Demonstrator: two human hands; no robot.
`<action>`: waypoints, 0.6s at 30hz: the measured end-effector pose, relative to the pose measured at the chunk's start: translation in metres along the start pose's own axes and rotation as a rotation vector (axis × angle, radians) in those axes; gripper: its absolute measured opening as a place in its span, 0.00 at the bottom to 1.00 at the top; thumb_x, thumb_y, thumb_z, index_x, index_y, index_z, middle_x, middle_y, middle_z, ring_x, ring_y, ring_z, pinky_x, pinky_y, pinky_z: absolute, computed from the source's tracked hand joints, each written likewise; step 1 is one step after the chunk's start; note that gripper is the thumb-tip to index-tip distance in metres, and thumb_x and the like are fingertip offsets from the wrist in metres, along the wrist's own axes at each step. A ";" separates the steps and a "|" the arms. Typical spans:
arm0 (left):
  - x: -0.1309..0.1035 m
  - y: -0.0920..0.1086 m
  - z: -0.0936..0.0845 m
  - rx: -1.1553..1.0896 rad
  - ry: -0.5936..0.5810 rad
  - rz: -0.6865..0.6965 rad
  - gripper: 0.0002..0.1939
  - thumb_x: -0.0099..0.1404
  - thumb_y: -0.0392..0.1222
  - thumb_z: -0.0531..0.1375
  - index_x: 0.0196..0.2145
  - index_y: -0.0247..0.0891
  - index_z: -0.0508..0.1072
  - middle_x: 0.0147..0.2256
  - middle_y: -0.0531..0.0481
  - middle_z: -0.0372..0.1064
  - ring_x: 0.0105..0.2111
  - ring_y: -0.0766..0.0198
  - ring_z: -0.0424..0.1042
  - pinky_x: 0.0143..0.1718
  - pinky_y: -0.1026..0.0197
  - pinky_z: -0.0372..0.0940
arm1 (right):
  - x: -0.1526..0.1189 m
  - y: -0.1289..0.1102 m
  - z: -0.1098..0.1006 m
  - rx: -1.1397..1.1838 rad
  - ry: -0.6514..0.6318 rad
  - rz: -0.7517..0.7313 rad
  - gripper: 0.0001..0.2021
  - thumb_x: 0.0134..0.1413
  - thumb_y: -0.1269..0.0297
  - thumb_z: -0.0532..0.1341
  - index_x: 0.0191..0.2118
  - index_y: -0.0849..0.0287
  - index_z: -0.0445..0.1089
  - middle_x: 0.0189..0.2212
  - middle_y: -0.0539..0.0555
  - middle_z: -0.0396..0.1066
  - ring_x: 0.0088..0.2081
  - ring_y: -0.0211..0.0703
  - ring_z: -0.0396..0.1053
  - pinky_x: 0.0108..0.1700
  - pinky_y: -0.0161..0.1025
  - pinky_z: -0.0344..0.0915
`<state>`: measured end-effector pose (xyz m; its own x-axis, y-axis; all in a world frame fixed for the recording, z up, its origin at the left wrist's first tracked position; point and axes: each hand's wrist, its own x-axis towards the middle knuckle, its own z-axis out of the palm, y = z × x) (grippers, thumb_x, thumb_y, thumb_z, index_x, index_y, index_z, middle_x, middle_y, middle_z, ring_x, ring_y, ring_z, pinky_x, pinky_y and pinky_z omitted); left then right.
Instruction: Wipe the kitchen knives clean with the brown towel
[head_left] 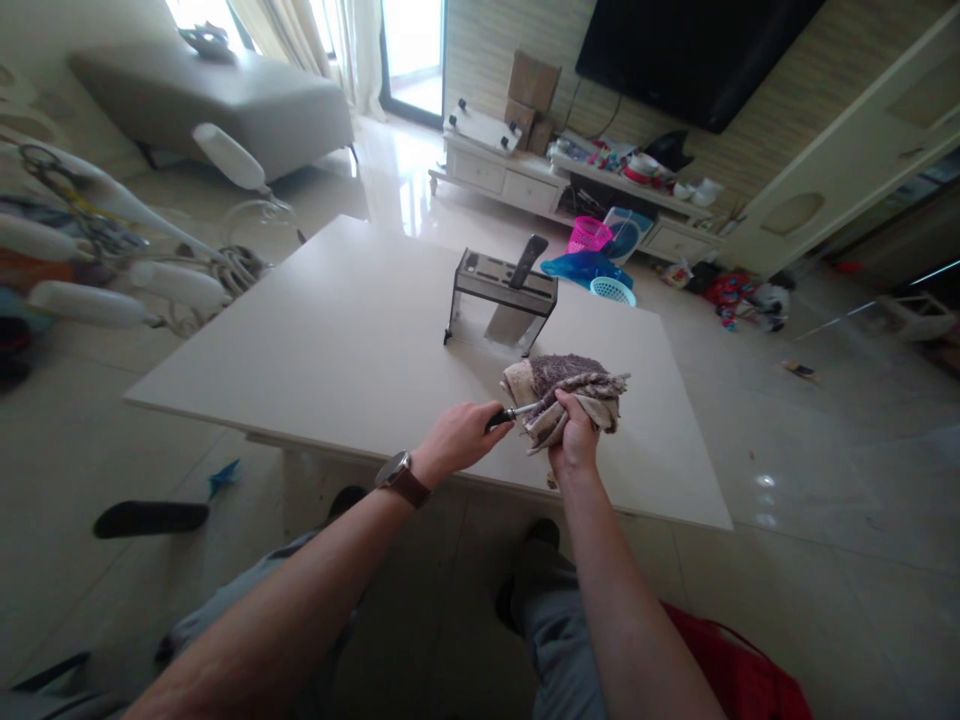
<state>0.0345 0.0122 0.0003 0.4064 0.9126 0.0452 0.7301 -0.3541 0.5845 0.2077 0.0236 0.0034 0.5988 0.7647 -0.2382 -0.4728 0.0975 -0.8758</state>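
My left hand (469, 437), with a watch on its wrist, is closed around the black handle of a slim metal rod (525, 408). The rod's shaft runs into a folded brown and beige towel (566, 378), which hides most of it. My right hand (576, 440) grips the towel from below, thumb on top, wrapped about the shaft. Both hands are above the near edge of the white table (315, 330). Just beyond the towel stands a knife block (506, 285) with clear sides. One broad-bladed knife (529, 262) sits upright in it, black handle up.
Past the table's far edge are a pink basket (589, 235), a blue bag (585, 268) and a pale basket (613, 291). A white TV cabinet (495, 175) lines the wall. Left of the table is a blurred frame with white padded bars (229, 155). A red bag (739, 660) lies at lower right.
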 end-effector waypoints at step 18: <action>0.001 -0.005 -0.005 -0.164 0.184 -0.115 0.14 0.73 0.48 0.54 0.42 0.42 0.78 0.34 0.45 0.79 0.32 0.57 0.74 0.32 0.59 0.55 | -0.005 -0.027 -0.007 0.178 -0.529 0.224 0.11 0.42 0.65 0.62 0.36 0.52 0.75 0.39 0.52 0.78 0.42 0.46 0.75 0.49 0.49 0.74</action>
<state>0.0284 0.0156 0.0009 0.2085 0.9720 0.1086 0.6606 -0.2218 0.7172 0.2216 0.0127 0.0255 0.0903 0.9877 -0.1277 -0.6789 -0.0328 -0.7335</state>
